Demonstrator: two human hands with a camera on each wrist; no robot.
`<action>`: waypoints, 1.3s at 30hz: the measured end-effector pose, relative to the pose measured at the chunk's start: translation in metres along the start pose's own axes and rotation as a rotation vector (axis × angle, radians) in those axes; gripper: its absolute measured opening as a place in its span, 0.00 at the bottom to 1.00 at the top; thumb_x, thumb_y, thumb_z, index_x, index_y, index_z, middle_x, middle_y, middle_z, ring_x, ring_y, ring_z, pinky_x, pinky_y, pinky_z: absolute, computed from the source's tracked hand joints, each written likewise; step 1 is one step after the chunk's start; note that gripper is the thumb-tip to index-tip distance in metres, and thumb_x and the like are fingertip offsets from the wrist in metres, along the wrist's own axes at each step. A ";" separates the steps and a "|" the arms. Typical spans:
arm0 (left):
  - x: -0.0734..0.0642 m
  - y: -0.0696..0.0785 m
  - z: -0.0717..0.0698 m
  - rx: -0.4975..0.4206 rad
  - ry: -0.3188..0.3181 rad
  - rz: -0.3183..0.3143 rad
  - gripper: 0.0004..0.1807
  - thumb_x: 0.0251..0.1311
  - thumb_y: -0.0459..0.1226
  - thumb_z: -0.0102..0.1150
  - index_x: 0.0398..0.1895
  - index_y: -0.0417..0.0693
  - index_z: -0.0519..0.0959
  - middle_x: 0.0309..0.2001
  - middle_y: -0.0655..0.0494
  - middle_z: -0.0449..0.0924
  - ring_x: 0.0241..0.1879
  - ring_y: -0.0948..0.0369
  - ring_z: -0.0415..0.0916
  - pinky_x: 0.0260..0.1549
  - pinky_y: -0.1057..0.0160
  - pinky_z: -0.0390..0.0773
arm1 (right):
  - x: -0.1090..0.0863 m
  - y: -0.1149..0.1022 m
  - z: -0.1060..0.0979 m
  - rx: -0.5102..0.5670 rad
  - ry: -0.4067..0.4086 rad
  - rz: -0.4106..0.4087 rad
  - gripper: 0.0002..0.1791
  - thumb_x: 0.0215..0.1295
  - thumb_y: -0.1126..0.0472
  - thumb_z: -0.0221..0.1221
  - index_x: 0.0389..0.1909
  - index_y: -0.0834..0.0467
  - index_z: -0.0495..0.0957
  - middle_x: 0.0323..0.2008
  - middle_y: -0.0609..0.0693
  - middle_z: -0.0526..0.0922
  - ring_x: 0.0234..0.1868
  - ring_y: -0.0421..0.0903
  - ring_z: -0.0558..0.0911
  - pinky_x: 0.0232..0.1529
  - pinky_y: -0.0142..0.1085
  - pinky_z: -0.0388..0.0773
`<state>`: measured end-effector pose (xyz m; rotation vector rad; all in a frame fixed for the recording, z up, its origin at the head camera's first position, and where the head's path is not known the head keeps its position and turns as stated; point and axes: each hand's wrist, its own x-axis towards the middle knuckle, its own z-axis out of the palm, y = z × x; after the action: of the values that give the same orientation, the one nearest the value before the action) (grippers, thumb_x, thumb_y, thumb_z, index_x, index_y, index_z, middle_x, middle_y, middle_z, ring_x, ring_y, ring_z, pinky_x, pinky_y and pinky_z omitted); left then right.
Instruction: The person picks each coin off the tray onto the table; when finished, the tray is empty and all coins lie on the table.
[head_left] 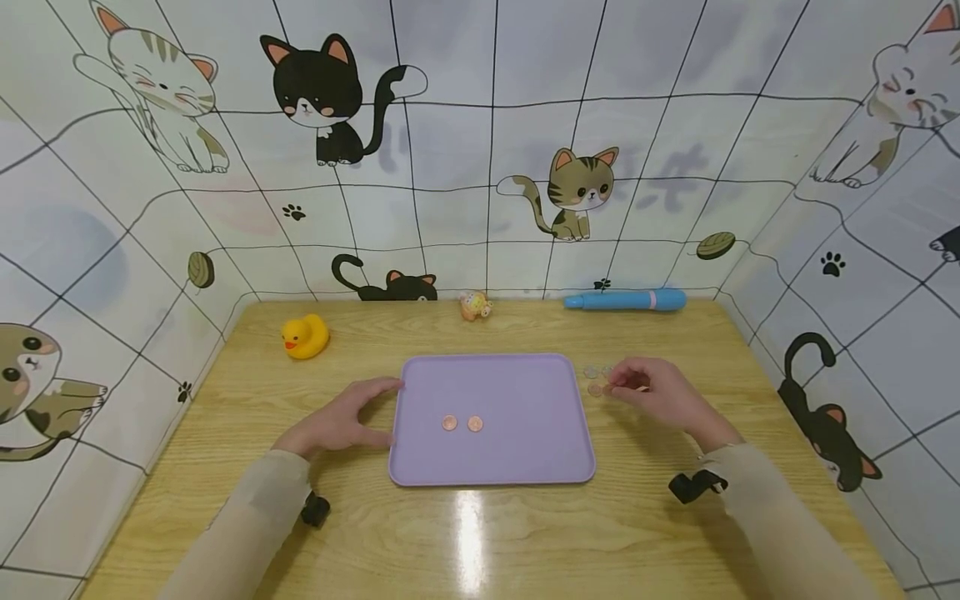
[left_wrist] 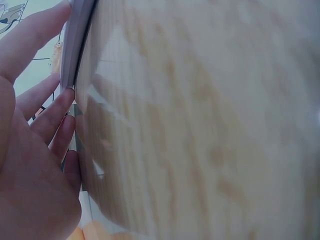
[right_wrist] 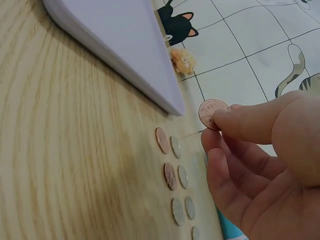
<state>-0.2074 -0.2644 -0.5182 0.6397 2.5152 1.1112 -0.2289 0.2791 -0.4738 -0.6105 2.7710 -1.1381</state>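
A lavender tray [head_left: 517, 392] lies on the wooden table, with two copper coins [head_left: 475, 424] side by side on it. Against the tray's left edge rests my left hand [head_left: 341, 421], its fingers extended and thumb spread from them. To the right of the tray, my right hand [head_left: 663, 396] pinches a copper coin [right_wrist: 208, 112] between thumb and fingertips, raised over the table. Below it in the right wrist view lie several loose coins in two rows, among them a copper coin [right_wrist: 170, 176] and a silver coin [right_wrist: 177, 211]. My right hand covers part of them in the head view.
A yellow rubber duck [head_left: 306, 337] sits at the back left of the table [head_left: 360, 533]. Along the back edge are a small animal figurine [head_left: 475, 306] and a blue pen-shaped tube [head_left: 625, 300]. Cat-printed cloth walls [head_left: 450, 208] enclose the back and both sides.
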 end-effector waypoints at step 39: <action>-0.001 0.002 -0.002 0.025 0.007 0.034 0.49 0.57 0.48 0.78 0.79 0.46 0.65 0.79 0.42 0.61 0.77 0.38 0.55 0.75 0.29 0.50 | 0.003 0.004 0.031 -0.165 -0.003 0.057 0.05 0.65 0.66 0.71 0.34 0.57 0.83 0.31 0.47 0.84 0.33 0.42 0.78 0.34 0.33 0.77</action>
<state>-0.2071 -0.2649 -0.5156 0.6889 2.5368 1.0972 -0.2264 0.2601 -0.4984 -0.5436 2.8794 -0.9031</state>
